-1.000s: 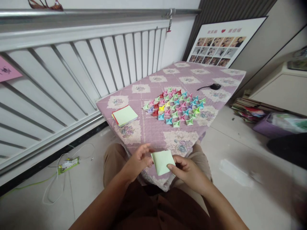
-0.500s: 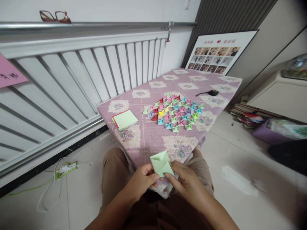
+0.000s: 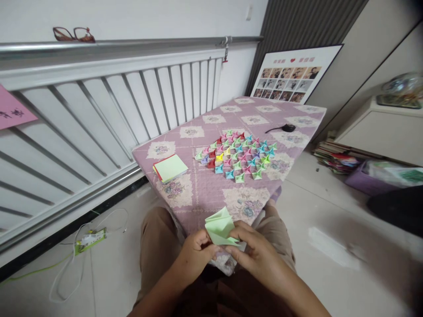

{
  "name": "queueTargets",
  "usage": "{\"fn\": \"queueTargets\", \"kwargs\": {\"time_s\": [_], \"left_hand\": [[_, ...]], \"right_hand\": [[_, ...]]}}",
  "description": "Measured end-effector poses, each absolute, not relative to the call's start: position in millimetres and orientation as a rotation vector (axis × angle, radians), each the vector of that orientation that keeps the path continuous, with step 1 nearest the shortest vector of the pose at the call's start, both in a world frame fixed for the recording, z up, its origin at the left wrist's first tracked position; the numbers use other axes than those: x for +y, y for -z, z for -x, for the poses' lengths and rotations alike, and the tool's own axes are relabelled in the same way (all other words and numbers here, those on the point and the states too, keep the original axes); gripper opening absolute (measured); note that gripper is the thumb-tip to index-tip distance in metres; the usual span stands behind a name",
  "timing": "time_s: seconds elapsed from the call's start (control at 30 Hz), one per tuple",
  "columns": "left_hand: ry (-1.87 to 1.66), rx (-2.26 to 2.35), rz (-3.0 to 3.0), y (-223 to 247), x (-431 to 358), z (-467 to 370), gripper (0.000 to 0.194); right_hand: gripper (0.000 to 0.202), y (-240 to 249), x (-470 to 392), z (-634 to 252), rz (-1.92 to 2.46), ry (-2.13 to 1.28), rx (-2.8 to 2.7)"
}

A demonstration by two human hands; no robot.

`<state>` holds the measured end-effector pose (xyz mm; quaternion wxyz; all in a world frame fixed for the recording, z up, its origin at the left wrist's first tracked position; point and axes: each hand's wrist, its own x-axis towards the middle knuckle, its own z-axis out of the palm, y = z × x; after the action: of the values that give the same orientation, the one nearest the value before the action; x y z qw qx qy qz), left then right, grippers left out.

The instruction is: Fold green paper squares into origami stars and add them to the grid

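Note:
A light green sheet of folded paper (image 3: 219, 226) is held between my hands above the near corner of the table, its folds partly raised. My left hand (image 3: 198, 252) grips its lower left edge between thumb and fingers. On the right side, my right hand (image 3: 248, 245) pinches a flap of the same paper. Several small folded paper pieces (image 3: 238, 154) in green, pink, red, blue, yellow and purple stand in a diamond-shaped group beyond my hands. To the left lies a stack of coloured paper (image 3: 171, 168), with a light green sheet on top.
A floral purple cloth covers the table (image 3: 205, 193). A black object with a cord (image 3: 288, 128) lies at its far right. The white radiator (image 3: 132, 101) runs along the left. A power strip (image 3: 90, 241) with cables lies on the floor. Glasses (image 3: 74, 34) rest on the pipe.
The green paper has been turned and its flaps have lifted, so it looks less flat. My right fingers have shifted on its right edge. The view has moved slightly.

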<state>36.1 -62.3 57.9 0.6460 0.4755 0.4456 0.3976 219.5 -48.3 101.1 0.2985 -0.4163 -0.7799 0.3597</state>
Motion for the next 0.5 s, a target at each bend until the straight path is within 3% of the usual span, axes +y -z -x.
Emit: {"fn": "queueTargets", "kwargs": {"time_s": [0.5], "left_hand": [[-0.904,1.083,-1.213,-58.2,-58.7,-31.4,0.011]], "right_hand": [[0.005,-93.8,-47.7,-215.7,1.187,-1.022,-1.983]]}}
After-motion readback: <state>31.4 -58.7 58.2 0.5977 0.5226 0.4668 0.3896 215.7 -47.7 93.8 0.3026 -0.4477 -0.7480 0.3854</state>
